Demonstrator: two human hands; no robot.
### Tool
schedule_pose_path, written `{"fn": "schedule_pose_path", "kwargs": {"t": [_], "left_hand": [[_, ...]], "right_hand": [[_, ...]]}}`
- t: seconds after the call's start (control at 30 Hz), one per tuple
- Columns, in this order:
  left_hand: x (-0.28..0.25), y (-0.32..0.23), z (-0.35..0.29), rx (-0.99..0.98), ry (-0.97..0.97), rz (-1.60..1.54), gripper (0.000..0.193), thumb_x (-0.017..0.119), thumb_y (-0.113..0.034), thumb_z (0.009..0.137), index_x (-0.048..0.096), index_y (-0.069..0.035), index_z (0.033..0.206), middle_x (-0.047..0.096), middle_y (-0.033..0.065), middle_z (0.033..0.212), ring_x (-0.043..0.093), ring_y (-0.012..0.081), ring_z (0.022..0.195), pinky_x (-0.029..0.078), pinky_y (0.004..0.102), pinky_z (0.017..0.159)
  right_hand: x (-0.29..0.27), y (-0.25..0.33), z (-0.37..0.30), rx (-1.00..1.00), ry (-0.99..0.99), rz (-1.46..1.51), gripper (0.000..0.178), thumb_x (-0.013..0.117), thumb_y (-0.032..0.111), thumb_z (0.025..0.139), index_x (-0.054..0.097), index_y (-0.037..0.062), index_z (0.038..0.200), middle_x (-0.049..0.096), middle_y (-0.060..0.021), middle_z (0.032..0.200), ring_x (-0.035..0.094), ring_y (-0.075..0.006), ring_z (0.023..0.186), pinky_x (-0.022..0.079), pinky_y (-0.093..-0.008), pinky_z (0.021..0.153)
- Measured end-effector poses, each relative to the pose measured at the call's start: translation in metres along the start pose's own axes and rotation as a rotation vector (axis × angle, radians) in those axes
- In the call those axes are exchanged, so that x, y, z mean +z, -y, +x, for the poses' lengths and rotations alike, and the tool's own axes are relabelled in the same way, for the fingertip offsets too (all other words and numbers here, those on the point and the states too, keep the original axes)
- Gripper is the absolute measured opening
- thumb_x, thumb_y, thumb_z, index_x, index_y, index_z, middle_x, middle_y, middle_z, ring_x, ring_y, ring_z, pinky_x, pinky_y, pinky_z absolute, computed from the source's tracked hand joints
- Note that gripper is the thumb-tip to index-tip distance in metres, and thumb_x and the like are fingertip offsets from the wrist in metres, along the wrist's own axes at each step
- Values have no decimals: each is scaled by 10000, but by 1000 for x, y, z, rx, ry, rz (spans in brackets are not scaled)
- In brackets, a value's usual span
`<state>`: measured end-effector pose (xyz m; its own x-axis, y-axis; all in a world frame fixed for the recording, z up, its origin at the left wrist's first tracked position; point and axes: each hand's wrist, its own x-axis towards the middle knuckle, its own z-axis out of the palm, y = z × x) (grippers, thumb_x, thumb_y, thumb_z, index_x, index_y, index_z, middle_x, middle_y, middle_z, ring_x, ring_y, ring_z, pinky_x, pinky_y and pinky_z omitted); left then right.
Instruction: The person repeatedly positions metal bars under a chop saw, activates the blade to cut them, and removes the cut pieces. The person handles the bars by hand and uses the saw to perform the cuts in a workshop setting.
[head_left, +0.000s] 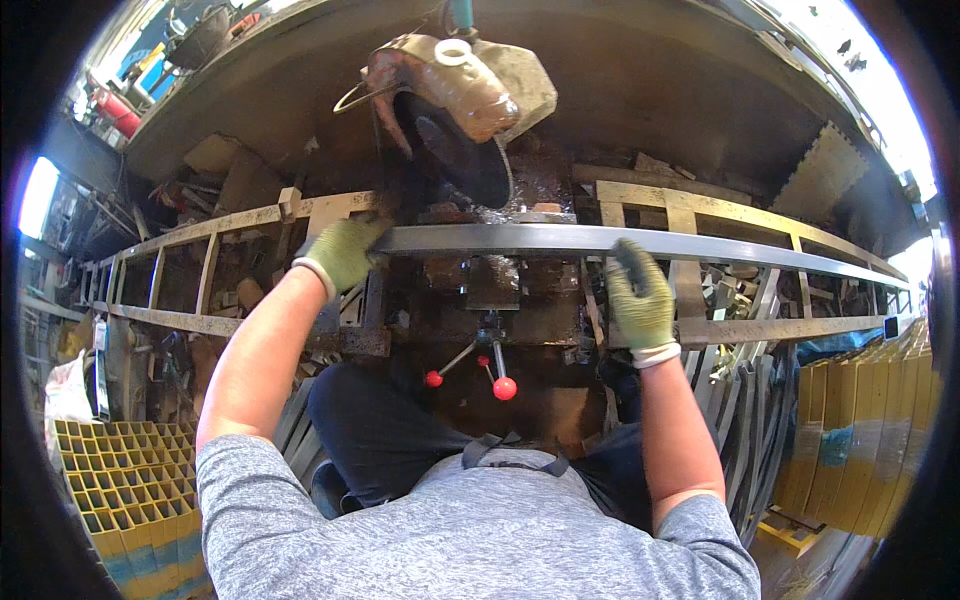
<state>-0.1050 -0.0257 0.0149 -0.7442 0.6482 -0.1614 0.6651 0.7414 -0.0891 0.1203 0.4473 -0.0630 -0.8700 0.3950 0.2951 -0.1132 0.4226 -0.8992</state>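
Note:
A long grey metal bar point(540, 238) lies crosswise in front of me, running off to the far right. At its left end, my left hand point(343, 254), in a yellow-green glove with dark fingertips, is closed on it. My right hand point(642, 300), gloved the same way, has its fingers over the bar's near side right of the middle, closed on it. Just beyond the bar stands a cut-off saw with a dark round blade point(465, 165) under a worn metal guard point(470, 95). Below the bar sits a clamp point(492, 285) with a red-knobbed handle point(504, 388).
Ladder-like metal support frames point(205, 275) extend to both sides, the right frame point(740, 210) running under the bar. Bundled yellow tubes point(130, 470) stand at lower left, with another yellow stack point(860, 430) at right. Offcuts point(725, 300) litter the space beneath the frames.

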Motion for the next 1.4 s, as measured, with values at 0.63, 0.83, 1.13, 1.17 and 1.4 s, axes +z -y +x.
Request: {"fn": "schedule_pose_path", "kwargs": {"t": [0.63, 0.83, 1.13, 1.17, 1.4], "left_hand": [[53, 91, -23, -67, -72, -351, 797, 978, -338, 957, 686, -42, 1637, 770, 278, 1504, 717, 492, 1423, 577, 568, 1239], [81, 79, 3, 12, -168, -228, 554, 909, -235, 973, 770, -131, 1499, 831, 162, 1364, 760, 422, 1357, 595, 555, 1174], [78, 247, -98, -526, 116, 167, 862, 924, 47, 849, 714, -197, 1649, 784, 150, 1574, 666, 338, 1565, 493, 491, 1371], [70, 247, -94, -599, 46, 221, 889, 956, 8, 841, 693, -179, 1669, 766, 175, 1597, 651, 347, 1587, 478, 493, 1390], [39, 70, -3, 132, -128, -315, 711, 945, -445, 977, 753, -73, 1552, 773, 224, 1539, 704, 431, 1502, 561, 557, 1266]], "right_hand": [[-66, -81, 115, -194, 331, -813, 626, 1002, 122, 848, 811, 77, 1443, 807, -200, 1438, 729, -468, 1366, 588, -537, 1207], [-14, -71, 109, -132, 373, -649, 697, 1011, 98, 848, 792, 67, 1509, 783, -213, 1483, 716, -446, 1410, 579, -507, 1235], [-128, -97, 90, -197, 272, -959, 845, 968, 189, 902, 671, 77, 1685, 689, -226, 1688, 628, -456, 1583, 462, -568, 1374], [-140, -100, 92, -215, 250, -983, 828, 953, 173, 897, 678, 74, 1672, 694, -229, 1677, 630, -460, 1580, 466, -566, 1373], [-50, -92, 110, -324, 408, -761, 581, 949, 126, 884, 798, 72, 1442, 789, -206, 1435, 715, -469, 1339, 566, -562, 1213]]}}
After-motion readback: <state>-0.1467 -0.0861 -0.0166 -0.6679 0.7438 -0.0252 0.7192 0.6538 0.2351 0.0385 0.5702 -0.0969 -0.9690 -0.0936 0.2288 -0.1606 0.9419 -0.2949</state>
